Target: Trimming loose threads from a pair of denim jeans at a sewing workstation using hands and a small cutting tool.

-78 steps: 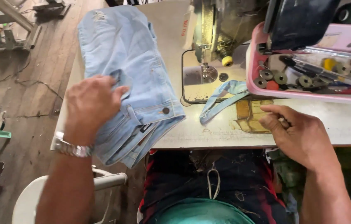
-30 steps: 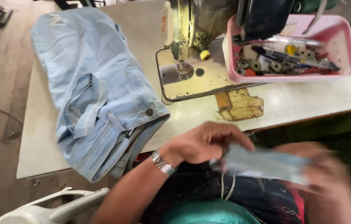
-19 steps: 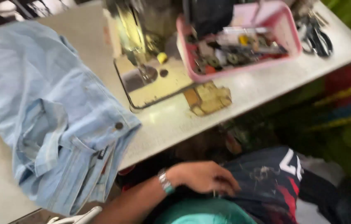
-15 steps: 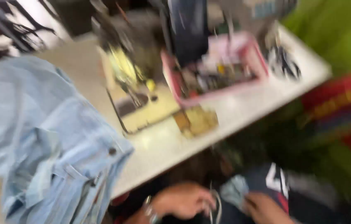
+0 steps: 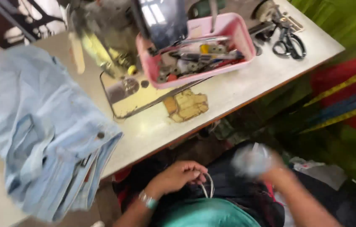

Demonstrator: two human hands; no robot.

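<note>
My left hand [image 5: 179,175] rests on my lap below the table edge, fingers curled by a white cord [image 5: 206,190]; a wristwatch [image 5: 147,201] sits on the wrist. My right hand [image 5: 258,162] is blurred to the right of my lap, shut on a pale blue strip of denim [image 5: 248,159]. Folded light blue jeans [image 5: 39,138] lie on the left of the white table [image 5: 237,90]. A sewing machine [image 5: 110,50] stands at the back middle.
A pink tray [image 5: 211,46] of bobbins and tools sits right of the machine, with a dark phone-like slab leaning in it. Black scissors [image 5: 289,42] lie at the far right corner. A red cloth with a yellow tape measure [image 5: 346,84] hangs right of the table.
Both hands came off the table down to my lap. The denim strip left the table and went with my right hand off to the right. The view swung right.
</note>
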